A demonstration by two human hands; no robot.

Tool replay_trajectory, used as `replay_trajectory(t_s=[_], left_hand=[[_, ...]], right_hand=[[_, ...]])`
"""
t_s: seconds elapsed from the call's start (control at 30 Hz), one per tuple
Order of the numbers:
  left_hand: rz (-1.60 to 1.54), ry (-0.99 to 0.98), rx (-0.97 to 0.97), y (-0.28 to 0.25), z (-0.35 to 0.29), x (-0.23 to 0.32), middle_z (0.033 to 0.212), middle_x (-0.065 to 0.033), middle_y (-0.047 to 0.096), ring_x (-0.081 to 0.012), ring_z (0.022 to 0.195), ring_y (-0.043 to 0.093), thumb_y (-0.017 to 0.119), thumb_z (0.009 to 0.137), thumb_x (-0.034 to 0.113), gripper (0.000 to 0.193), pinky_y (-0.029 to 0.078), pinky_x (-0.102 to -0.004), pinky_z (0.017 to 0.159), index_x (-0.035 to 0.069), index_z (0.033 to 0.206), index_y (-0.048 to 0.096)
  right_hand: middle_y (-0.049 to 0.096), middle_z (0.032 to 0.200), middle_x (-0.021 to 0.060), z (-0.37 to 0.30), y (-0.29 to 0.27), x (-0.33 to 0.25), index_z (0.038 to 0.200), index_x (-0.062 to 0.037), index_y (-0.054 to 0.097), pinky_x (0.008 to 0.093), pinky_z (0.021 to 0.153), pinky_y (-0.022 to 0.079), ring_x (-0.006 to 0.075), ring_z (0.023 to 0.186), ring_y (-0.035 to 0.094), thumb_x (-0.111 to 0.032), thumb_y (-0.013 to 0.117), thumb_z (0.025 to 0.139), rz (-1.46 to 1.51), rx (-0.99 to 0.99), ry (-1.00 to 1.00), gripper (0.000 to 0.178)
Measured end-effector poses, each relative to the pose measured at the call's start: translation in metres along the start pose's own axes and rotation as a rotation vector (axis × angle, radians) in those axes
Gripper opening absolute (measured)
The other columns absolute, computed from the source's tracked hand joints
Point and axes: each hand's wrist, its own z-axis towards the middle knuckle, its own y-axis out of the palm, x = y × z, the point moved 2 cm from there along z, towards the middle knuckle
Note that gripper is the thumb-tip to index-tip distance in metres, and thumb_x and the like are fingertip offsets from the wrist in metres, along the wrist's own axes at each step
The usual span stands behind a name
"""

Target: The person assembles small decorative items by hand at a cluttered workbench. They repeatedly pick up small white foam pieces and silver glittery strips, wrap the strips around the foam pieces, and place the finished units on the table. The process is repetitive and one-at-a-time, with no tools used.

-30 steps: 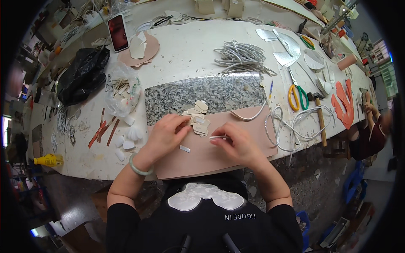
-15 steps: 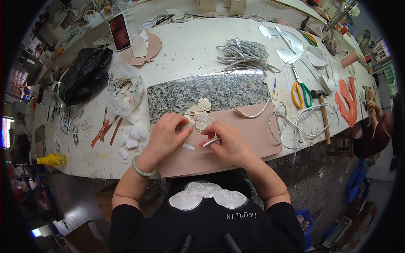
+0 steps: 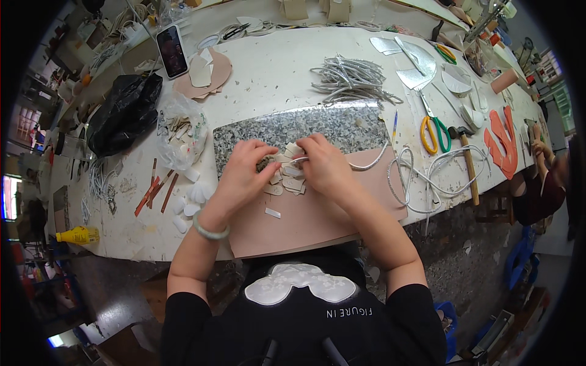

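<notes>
A small heap of beige flat pieces (image 3: 292, 184) with rounded ends lies partly on a speckled stone slab (image 3: 360, 125) and partly on a pinkish-beige sheet (image 3: 293, 232). At its left edge my left hand (image 3: 249, 168) bends over it, thumb and forefinger apart and touching the pieces. My right hand (image 3: 325, 166) pinches a thin silver-white cord (image 3: 366, 167) over the heap; a short pale end pokes out toward my left hand. From there the cord runs right into loose loops. One short white strip (image 3: 273, 213) lies alone on the sheet.
Beyond the slab is a bundle of silver cords (image 3: 351, 79). Scissors (image 3: 434, 131), a hammer (image 3: 469, 161) and coral cutouts (image 3: 503, 146) lie right. A clear bag of scraps (image 3: 182, 133), black bag (image 3: 125, 113), phone (image 3: 173, 51) and yellow bottle (image 3: 77, 235) are left.
My right hand has moved away from me, up to the heap, carrying the cord end. My left hand has shifted slightly farther forward. Some beige pieces in the heap have been disturbed.
</notes>
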Motion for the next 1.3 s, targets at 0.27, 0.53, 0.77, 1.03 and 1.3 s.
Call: replay_trajectory(t_s=[0.27,0.53,0.77,1.03,1.3], left_hand=[[0.001,-0.107,-0.03,0.0,0.004,-0.01,0.076,-0.0095,0.063,-0.0252,0.078,0.058,0.07,0.078,0.014,0.014,0.048,-0.0361,0.073,0.002,0.083,0.066],[0.014,0.041,0.067,0.003,0.001,-0.007,0.076,-0.0086,0.063,-0.0234,0.073,0.059,0.073,0.076,0.013,0.018,0.049,-0.0333,0.068,0.001,0.088,0.067],[0.078,0.053,0.08,-0.013,-0.012,-0.019,0.079,-0.0117,0.065,-0.0247,0.07,0.061,0.068,0.08,0.011,0.016,0.049,-0.0339,0.065,0.003,0.094,0.07],[-0.899,-0.479,0.071,-0.012,-0.049,0.011,0.084,-0.0066,0.068,-0.0081,0.067,0.061,0.064,0.09,0.01,0.02,0.05,-0.02,0.054,-0.002,0.106,0.068],[-0.911,-0.384,-0.119,-0.024,-0.059,0.027,0.088,-0.0065,0.068,-0.0097,0.073,0.065,0.06,0.093,0.01,0.017,0.053,-0.0217,0.059,-0.003,0.102,0.065]], right_hand=[[0.057,0.104,0.0111,-0.003,-0.01,-0.006,0.107,-0.0055,0.062,0.0416,0.075,0.05,0.0333,0.086,0.062,-0.002,0.06,0.078,0.071,0.037,-0.075,0.03],[0.058,0.101,0.011,0.0,-0.007,-0.017,0.103,-0.0049,0.064,0.0385,0.074,0.05,0.0319,0.087,0.061,0.0,0.06,0.077,0.154,0.039,-0.145,0.027],[0.06,0.092,0.0115,-0.009,-0.017,-0.008,0.096,-0.0024,0.065,0.0377,0.07,0.051,0.0311,0.082,0.063,0.003,0.062,0.074,0.286,0.066,-0.196,0.023],[0.063,0.092,0.0127,-0.02,-0.006,-0.042,0.104,0.0007,0.062,0.0318,0.066,0.054,0.0246,0.081,0.065,0.004,0.061,0.079,0.771,-0.042,-0.078,0.025],[0.062,0.09,0.0105,-0.033,-0.036,-0.051,0.103,-0.0006,0.063,0.0314,0.066,0.053,0.025,0.078,0.066,0.006,0.061,0.078,0.532,-0.095,-0.375,0.026]])
